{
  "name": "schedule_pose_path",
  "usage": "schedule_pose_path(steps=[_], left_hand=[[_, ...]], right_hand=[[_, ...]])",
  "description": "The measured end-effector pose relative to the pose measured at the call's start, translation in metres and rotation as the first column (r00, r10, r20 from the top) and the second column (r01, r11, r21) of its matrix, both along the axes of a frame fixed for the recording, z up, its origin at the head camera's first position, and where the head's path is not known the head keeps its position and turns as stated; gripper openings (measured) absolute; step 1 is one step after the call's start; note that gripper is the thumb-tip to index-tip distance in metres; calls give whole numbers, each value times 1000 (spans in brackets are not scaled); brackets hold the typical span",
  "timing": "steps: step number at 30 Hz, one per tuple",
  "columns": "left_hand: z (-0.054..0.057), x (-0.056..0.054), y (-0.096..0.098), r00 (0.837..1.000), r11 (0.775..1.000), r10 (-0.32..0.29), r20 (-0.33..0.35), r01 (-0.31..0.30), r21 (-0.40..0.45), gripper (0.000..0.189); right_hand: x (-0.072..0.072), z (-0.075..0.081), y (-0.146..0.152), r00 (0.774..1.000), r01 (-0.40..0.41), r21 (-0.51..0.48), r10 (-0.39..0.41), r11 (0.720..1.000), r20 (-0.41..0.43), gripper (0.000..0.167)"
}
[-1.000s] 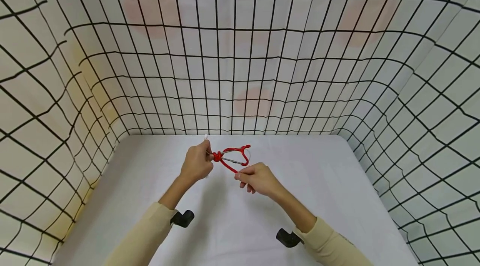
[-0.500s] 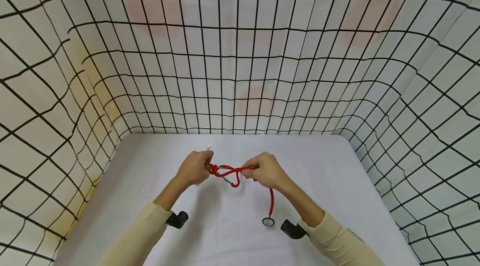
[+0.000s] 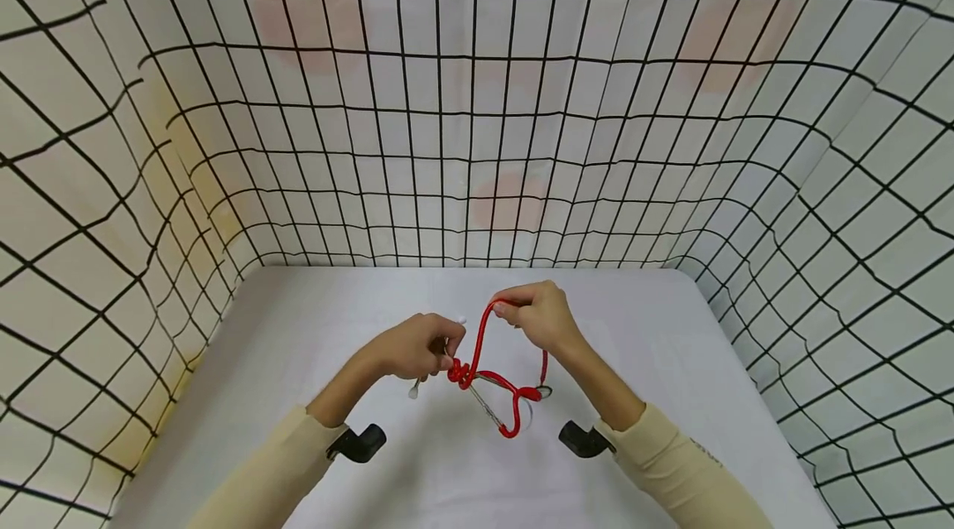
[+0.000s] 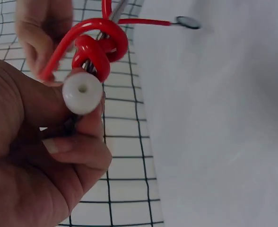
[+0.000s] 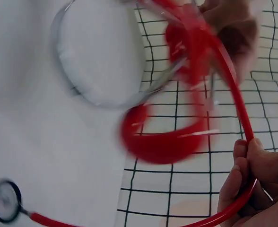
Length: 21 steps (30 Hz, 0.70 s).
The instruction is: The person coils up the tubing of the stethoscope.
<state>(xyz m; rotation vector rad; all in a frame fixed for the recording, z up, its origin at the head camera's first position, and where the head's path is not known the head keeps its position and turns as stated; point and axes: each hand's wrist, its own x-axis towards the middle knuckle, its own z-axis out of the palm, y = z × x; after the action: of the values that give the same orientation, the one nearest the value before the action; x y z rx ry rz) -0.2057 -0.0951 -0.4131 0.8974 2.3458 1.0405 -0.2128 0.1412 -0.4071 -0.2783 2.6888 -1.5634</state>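
A red stethoscope point(image 3: 478, 343) hangs between both hands above the white table. Its tubing is wound into a tangle point(image 3: 460, 373) round the metal ear tubes, close to the left fingers. My left hand point(image 3: 413, 344) grips the ear tubes near their ends, and a white eartip point(image 4: 82, 93) sticks out by the thumb in the left wrist view. Further right and higher, my right hand point(image 3: 542, 315) pinches a length of tubing, which arches up from the tangle. The round chest piece point(image 5: 5, 200) dangles at the tubing's end. Motion blurs the tangle in the right wrist view.
A white-covered table point(image 3: 633, 347) lies below the hands. Black wire mesh point(image 3: 477, 140) rises at the back and both sides, with pale cloth behind it. Black wrist cameras point(image 3: 360, 444) sit at both cuffs.
My right hand has moved up and right, drawing a length of red tubing up from the tangle. The left hand has come right and slightly down, turning the ear tubes downward.
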Motion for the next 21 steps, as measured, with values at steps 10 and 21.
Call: schedule_pose_path(steps=[10, 21], left_hand=[[20, -2, 7, 992, 981, -73, 99, 54, 184, 17], [32, -4, 10, 986, 932, 125, 106, -154, 327, 11]], right_hand=[[-6, -29, 10, 993, 58, -103, -47, 993, 108, 16], [5, -36, 4, 982, -104, -274, 143, 956, 125, 28]])
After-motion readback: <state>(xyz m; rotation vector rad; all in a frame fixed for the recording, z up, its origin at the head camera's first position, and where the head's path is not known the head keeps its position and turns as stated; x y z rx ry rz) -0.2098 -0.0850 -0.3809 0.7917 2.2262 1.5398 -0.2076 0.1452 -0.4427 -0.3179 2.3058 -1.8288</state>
